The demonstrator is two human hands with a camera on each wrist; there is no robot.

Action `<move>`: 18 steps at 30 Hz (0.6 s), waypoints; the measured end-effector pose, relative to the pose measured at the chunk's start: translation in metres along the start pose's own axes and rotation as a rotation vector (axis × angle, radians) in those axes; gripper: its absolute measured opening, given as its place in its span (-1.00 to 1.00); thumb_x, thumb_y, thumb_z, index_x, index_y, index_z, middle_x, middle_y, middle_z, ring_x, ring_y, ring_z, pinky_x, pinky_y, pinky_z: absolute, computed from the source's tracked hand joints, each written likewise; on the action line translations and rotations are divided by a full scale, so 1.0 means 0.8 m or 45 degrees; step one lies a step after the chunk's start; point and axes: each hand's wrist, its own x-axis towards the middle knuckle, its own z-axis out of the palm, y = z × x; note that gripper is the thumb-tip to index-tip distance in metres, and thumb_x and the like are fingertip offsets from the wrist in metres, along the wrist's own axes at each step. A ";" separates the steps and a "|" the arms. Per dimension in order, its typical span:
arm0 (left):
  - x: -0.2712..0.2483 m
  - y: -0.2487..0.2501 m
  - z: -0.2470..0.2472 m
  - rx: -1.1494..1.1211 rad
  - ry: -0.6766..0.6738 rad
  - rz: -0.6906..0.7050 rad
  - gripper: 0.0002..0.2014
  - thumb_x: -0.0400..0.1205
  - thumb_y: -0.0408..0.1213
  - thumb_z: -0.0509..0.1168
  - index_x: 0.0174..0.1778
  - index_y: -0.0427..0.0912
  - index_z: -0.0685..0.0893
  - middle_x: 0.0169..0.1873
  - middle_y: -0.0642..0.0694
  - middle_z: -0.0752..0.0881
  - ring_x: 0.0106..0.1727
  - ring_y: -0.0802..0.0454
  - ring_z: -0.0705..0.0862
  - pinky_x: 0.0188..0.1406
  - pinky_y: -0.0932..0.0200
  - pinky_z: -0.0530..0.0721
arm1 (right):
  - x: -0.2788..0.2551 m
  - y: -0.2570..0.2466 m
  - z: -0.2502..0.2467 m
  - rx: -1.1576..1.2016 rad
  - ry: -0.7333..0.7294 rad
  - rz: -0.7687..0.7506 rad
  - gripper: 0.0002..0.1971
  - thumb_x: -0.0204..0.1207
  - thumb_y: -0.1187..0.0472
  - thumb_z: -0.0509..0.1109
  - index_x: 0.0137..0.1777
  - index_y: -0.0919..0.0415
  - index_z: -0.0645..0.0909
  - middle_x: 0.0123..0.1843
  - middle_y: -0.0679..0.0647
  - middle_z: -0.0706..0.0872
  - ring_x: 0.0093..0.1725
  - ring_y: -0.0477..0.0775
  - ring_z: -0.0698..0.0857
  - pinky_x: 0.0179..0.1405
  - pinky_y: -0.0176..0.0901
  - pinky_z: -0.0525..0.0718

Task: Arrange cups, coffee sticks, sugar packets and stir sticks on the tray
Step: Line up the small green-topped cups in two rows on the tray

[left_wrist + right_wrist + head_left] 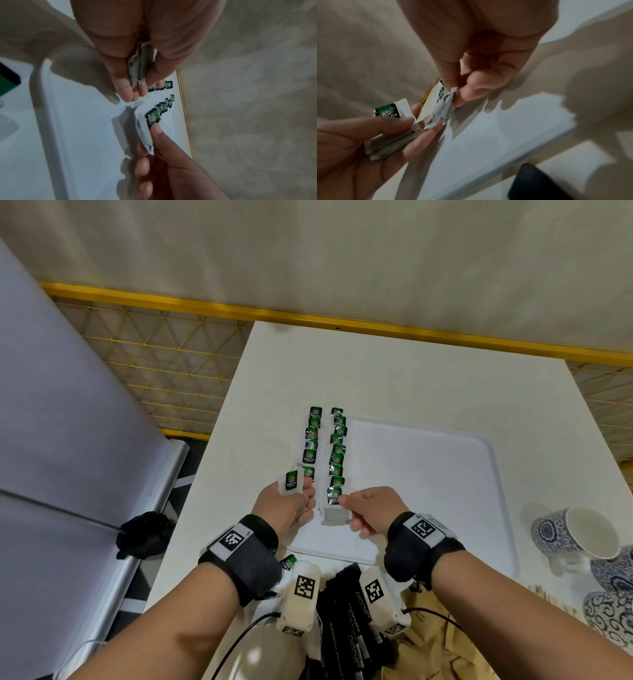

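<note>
Two rows of green-tagged tea bags (325,446) lie along the left side of the white tray (428,474). My left hand (301,491) grips a small stack of tea bags (291,482), seen edge-on as the stack (139,67) between thumb and fingers. My right hand (342,501) pinches one tea bag (334,503) just above the near end of the right row; that tea bag (443,108) hangs from its fingertips. Blue-patterned cups (575,532) stand at the right, one lying on its side. Black coffee sticks (346,611) lie near me.
Wooden stir sticks (548,594) lie by the cups, and brown paper packets (431,645) beside the coffee sticks. A yellow wire fence (154,354) runs behind the white table (376,364). A grey surface with a black glove (144,535) is on the left.
</note>
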 end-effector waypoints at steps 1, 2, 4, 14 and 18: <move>0.000 -0.001 0.000 -0.002 0.001 -0.003 -0.67 0.57 -0.67 0.14 0.13 -0.31 0.66 -0.19 -0.21 0.69 -0.23 -0.03 0.63 -0.21 0.11 0.59 | 0.001 0.001 0.001 -0.029 0.000 0.000 -0.80 0.53 0.12 0.47 -0.11 0.29 0.69 -0.47 0.17 0.56 -0.59 -0.01 0.44 -0.56 -0.26 0.46; 0.000 -0.001 0.001 -0.004 -0.003 -0.004 -0.66 0.56 -0.68 0.13 0.14 -0.33 0.65 -0.19 -0.22 0.68 -0.25 -0.04 0.62 -0.24 0.10 0.56 | 0.003 0.001 0.001 -0.048 0.005 -0.004 -0.81 0.53 0.12 0.47 -0.15 0.26 0.67 -0.48 0.16 0.56 -0.59 -0.01 0.44 -0.56 -0.26 0.48; 0.000 0.000 0.003 0.008 -0.006 -0.002 -0.68 0.57 -0.68 0.13 0.11 -0.33 0.66 -0.19 -0.23 0.67 -0.26 -0.04 0.61 -0.27 0.09 0.53 | 0.006 0.003 0.002 -0.026 0.033 -0.028 -0.85 0.53 0.16 0.47 -0.10 0.23 0.60 -0.48 0.14 0.58 -0.61 -0.03 0.46 -0.60 -0.28 0.48; -0.003 -0.002 0.007 0.007 -0.011 0.002 -0.69 0.60 -0.66 0.11 -0.04 -0.22 0.67 -0.21 -0.17 0.67 -0.25 0.00 0.60 -0.26 0.14 0.51 | 0.010 0.016 0.008 -0.071 0.198 -0.185 -0.69 0.44 0.26 0.52 -0.03 0.11 0.41 -0.29 0.20 0.65 -0.53 0.02 0.51 -0.58 -0.28 0.49; -0.004 -0.002 0.007 0.033 0.002 -0.004 -0.70 0.61 -0.63 0.14 -0.02 -0.18 0.67 -0.17 -0.15 0.69 -0.20 0.02 0.63 -0.15 0.17 0.61 | 0.013 0.013 0.008 -0.200 0.218 -0.320 -0.69 0.42 0.23 0.54 -0.10 0.07 0.40 -0.28 0.14 0.66 -0.48 -0.02 0.55 -0.52 -0.33 0.50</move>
